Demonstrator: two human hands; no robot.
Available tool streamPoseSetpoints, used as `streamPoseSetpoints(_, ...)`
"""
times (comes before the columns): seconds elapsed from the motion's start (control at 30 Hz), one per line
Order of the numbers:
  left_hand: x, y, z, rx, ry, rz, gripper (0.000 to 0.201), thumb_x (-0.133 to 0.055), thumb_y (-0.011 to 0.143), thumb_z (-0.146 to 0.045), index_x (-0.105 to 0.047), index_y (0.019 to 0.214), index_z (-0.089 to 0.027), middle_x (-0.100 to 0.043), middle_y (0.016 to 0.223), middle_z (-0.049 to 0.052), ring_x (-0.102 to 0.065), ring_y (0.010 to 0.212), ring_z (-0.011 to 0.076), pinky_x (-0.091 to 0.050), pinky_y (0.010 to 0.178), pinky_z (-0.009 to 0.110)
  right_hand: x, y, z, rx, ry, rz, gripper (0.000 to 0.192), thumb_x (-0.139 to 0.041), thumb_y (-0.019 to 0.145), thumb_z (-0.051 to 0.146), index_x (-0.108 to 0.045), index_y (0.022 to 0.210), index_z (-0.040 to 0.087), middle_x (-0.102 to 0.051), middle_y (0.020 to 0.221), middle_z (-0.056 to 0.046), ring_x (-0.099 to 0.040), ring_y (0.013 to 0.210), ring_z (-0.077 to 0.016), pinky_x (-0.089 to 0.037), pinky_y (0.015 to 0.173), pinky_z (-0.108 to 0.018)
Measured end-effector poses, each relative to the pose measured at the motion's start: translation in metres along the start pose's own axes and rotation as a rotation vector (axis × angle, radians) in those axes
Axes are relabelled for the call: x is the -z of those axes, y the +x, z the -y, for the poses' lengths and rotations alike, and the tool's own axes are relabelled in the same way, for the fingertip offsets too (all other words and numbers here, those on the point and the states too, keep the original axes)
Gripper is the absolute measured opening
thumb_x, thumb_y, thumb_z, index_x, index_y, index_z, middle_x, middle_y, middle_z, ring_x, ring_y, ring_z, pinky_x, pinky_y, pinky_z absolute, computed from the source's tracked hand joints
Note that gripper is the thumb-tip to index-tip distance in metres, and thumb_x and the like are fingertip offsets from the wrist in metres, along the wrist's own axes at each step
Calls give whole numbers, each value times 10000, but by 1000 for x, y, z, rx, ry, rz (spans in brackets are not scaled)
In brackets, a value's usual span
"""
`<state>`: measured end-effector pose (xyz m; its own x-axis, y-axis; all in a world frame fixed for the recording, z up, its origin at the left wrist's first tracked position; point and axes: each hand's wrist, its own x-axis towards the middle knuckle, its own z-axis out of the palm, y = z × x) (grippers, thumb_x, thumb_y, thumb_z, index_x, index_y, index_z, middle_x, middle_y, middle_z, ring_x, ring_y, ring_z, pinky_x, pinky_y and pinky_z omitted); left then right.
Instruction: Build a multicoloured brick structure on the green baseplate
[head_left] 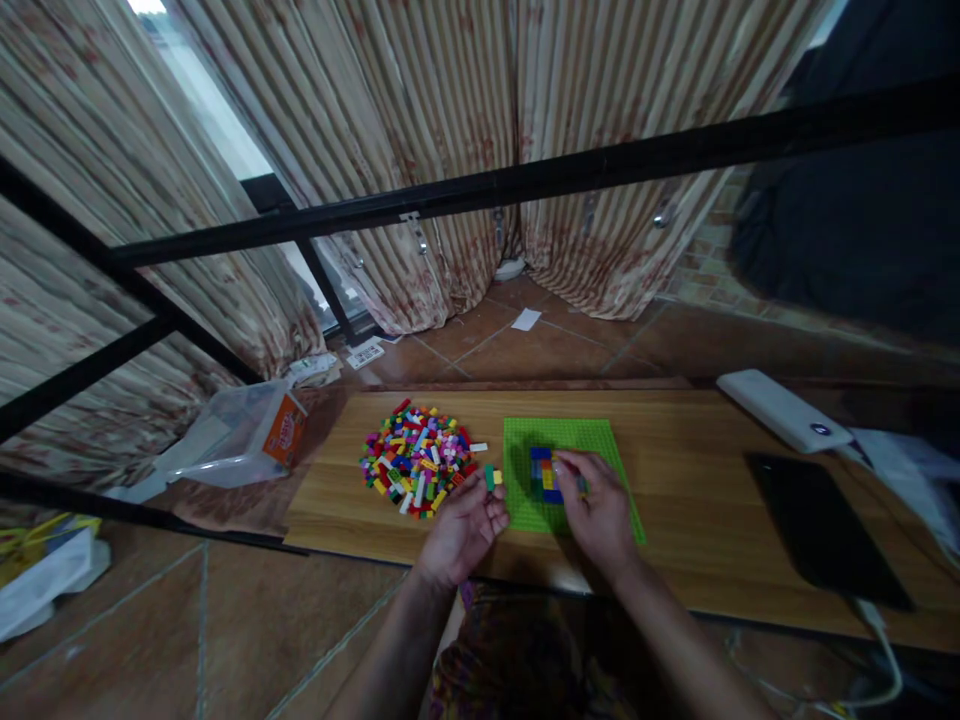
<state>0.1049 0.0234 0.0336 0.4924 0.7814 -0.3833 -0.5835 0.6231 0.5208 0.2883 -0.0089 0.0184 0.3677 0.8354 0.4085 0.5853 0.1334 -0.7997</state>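
Wooden surface [697, 450] held a plate [525, 450]. Right hand [600, 510] pinched a brick [581, 486], small, hard, light; left hand [465, 525] lay half open, fingers loosely cupping bricks [492, 477].

Noted: bright green baseplate [592, 440], blue-yellow-red block cluster [545, 474], many-coloured brick pile [417, 459], wood-grain tabletop [675, 430], striped beige curtains [420, 130], black tablet [825, 525].

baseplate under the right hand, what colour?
Bright green. The baseplate shows best in the head view, with the right hand over its near part.
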Motion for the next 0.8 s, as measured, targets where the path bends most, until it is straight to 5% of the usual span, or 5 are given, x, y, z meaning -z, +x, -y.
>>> streamPoseSetpoints(0.13,-2,-9,10,-58,22,20,343,-789,708,-239,-564,964,-198,-606,763,-23,-570,620,67,-465,620,190,-16,-13,43,-129,318,272,282,-539,883,429,-685,973,205,-686,899,-50,-640,808,-172,-511,759,-306)
streamPoseSetpoints(0.37,2,-25,16,-228,94,-8,311,-771,731,-329,-609,951,-182,-583,702,-23,-520,593,72,-416,593,198,-36,-30,57,-337,603,386,284,-588,844,465,-691,851,200,-625,684,-2,-591,598,-153,-508,597,-286)
streamPoseSetpoints(0.63,24,-37,21,-476,257,-300,340,-776,697,-391,-685,926,-157,-633,694,-6,-505,581,79,-407,603,210,-58,-44,63,-268,394,341,252,-587,850,428,-682,785,204,-668,778,-35,-626,762,-186,-497,705,-294)
streamPoseSetpoints(0.8,35,-41,8,-567,332,-445,314,-750,722,-397,-667,917,-166,-674,760,17,-572,670,116,-446,667,231,-86,-25,57,-85,155,292,252,-524,891,395,-687,845,210,-676,858,-58,-626,811,-195,-478,771,-326)
